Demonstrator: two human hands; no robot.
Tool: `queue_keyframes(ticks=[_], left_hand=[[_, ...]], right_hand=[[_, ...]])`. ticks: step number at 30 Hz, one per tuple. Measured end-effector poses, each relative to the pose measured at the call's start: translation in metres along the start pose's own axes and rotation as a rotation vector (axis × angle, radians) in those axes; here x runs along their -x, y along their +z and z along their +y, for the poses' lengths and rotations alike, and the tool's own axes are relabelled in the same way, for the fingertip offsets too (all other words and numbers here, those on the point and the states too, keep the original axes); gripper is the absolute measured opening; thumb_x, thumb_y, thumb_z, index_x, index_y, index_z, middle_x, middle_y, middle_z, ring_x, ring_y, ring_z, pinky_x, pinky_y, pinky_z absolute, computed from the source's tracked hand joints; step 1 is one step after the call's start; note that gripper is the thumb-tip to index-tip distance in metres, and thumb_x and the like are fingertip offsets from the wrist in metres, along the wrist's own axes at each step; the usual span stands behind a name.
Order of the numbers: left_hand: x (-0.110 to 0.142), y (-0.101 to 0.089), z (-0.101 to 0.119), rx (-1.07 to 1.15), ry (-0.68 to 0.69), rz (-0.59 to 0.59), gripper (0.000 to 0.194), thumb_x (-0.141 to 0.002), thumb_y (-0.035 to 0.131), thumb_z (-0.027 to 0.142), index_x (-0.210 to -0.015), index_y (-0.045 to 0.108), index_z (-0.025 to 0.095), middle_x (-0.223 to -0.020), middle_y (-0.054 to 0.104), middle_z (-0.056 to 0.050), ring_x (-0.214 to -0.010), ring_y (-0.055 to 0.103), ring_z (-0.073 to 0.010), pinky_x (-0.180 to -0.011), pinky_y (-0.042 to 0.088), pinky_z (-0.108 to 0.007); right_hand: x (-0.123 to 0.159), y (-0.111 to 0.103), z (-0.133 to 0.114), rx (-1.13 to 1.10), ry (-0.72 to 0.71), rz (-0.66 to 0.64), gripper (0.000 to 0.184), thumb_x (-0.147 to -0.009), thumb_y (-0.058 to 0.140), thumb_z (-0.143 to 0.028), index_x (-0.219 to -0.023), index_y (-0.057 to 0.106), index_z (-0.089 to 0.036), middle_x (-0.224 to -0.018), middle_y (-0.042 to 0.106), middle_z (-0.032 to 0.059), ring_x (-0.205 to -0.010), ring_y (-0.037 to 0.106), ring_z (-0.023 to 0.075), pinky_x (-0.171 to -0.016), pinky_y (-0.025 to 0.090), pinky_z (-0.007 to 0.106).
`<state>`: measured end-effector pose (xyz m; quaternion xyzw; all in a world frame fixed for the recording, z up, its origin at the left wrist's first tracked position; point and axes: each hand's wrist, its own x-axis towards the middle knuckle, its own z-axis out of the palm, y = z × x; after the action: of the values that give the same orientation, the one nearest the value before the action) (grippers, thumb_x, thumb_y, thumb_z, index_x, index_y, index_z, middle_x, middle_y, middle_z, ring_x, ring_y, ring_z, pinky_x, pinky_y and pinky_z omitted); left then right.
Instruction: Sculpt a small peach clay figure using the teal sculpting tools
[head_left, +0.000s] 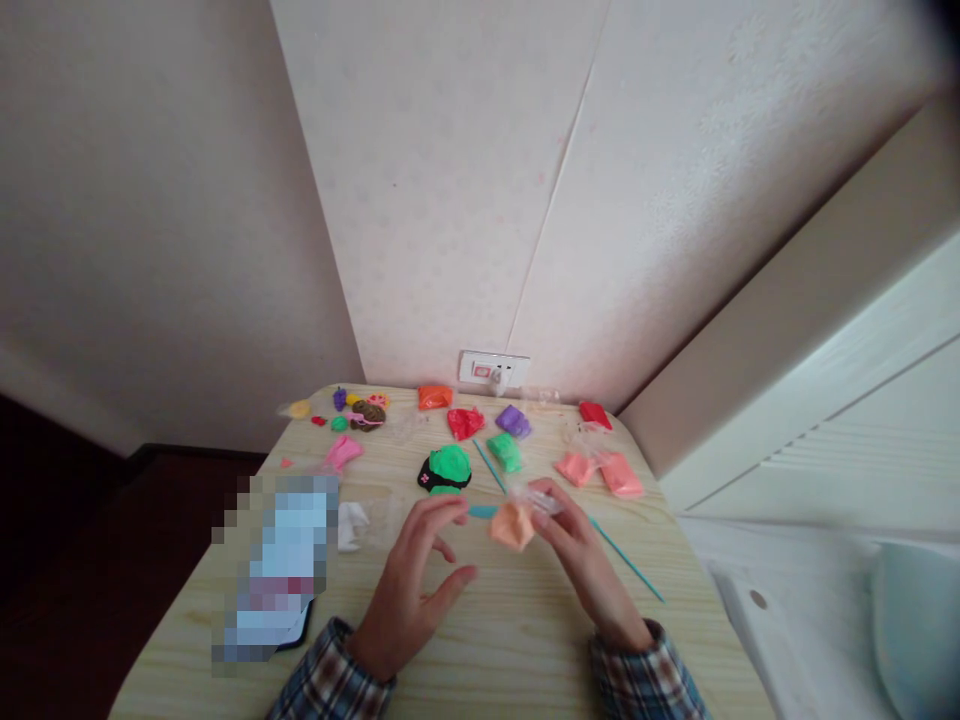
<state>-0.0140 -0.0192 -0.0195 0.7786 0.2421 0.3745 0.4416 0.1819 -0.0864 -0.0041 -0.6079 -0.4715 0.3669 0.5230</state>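
My right hand (pixel 568 535) pinches the clear plastic of a small bag of peach-coloured modelling clay (pixel 513 526), held above the table. My left hand (pixel 417 578) is a little to its left, fingers curved and apart, with nothing in it. Just beyond the left hand lies a green and black clay piece (pixel 448 468) with a small pink mark on it. Under the bag shows part of a flat blue tool (pixel 482 511). A thin teal stick (pixel 628 562) lies to the right of my right hand, and another teal stick (pixel 489 466) lies behind the bag.
Bags of clay in orange (pixel 435 398), red (pixel 466 423), purple (pixel 514 421), green (pixel 505 452) and coral (pixel 621 475) lie farther back. Small clay shapes (pixel 368 415) sit at the back left, near a pink bag (pixel 344 453). A blurred-out phone (pixel 289 560) lies at left. A wall socket (pixel 493 370) is behind.
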Motion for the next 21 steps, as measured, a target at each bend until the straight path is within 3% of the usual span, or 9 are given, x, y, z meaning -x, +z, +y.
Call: queue_keyframes(ticks=[2,5,10,15,21], left_hand=[[0.000,0.000,0.000,0.061,-0.007,-0.020,0.052,-0.081,0.064,0.027,-0.129,0.045,0.025,-0.124,0.052,-0.011,-0.106,0.057,-0.0228,-0.071,0.055,-0.027],[-0.001,0.001,0.001,0.075,-0.088,-0.057,0.032,-0.083,0.061,0.027,-0.115,0.056,0.023,-0.115,0.057,-0.009,-0.104,0.058,-0.0226,-0.073,0.055,-0.028],[-0.005,-0.001,-0.001,0.084,-0.208,0.039,0.018,-0.089,0.052,0.025,-0.102,0.063,0.020,-0.104,0.062,-0.008,-0.093,0.062,-0.0196,-0.069,0.055,-0.027],[-0.008,-0.005,-0.003,0.007,-0.171,0.138,0.015,-0.088,0.053,0.024,-0.089,0.068,0.019,-0.094,0.066,-0.006,-0.090,0.062,-0.0184,-0.073,0.053,-0.026],[-0.009,-0.008,-0.004,-0.037,-0.130,0.162,0.018,-0.089,0.051,0.020,-0.087,0.069,0.020,-0.093,0.067,-0.005,-0.090,0.063,-0.0170,-0.076,0.052,-0.026]], right_hand=[[0.008,0.017,0.000,-0.062,0.029,-0.059,0.029,-0.084,0.053,-0.050,-0.087,0.050,-0.021,-0.075,0.054,-0.0021,-0.069,0.052,0.0142,-0.062,0.043,0.025],[0.009,0.031,0.004,-0.157,0.074,-0.078,0.030,-0.081,0.058,-0.050,-0.082,0.050,-0.021,-0.071,0.053,-0.0026,-0.066,0.049,0.0128,-0.062,0.040,0.024],[0.004,0.031,0.010,-0.208,0.091,-0.146,0.032,-0.080,0.062,-0.046,-0.069,0.049,-0.019,-0.067,0.050,-0.0027,-0.065,0.047,0.0119,-0.060,0.037,0.024],[0.008,0.030,0.008,-0.267,0.141,-0.274,0.022,-0.081,0.063,-0.040,-0.077,0.059,-0.018,-0.076,0.060,0.0003,-0.076,0.056,0.0148,-0.070,0.041,0.026],[0.009,0.035,0.007,-0.285,0.210,-0.329,0.020,-0.078,0.067,-0.037,-0.076,0.062,-0.019,-0.073,0.061,-0.0009,-0.070,0.056,0.0140,-0.067,0.042,0.026]])
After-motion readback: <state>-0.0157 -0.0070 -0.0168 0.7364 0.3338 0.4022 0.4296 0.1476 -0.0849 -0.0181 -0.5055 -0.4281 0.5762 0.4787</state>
